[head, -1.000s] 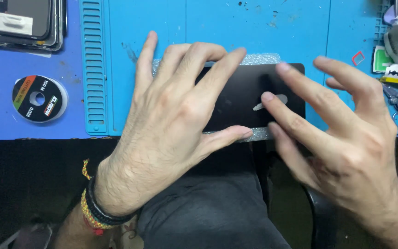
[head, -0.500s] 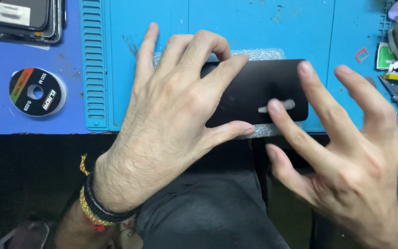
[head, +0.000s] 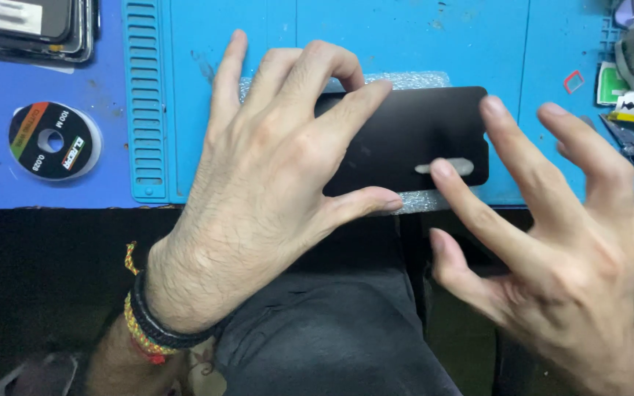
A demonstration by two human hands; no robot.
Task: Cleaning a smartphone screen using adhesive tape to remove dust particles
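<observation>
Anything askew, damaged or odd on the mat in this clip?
Mildly. The black panel and the bubble wrap under it hang slightly over the blue mat's front edge. The left hand presses on the panel; the right hand touches it with one fingertip. No damage shows.

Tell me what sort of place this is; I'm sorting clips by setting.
Probably a phone repair bench: a blue repair mat, a spool of cutting wire, a stack of phones, and both hands on a black phone back panel.
</observation>
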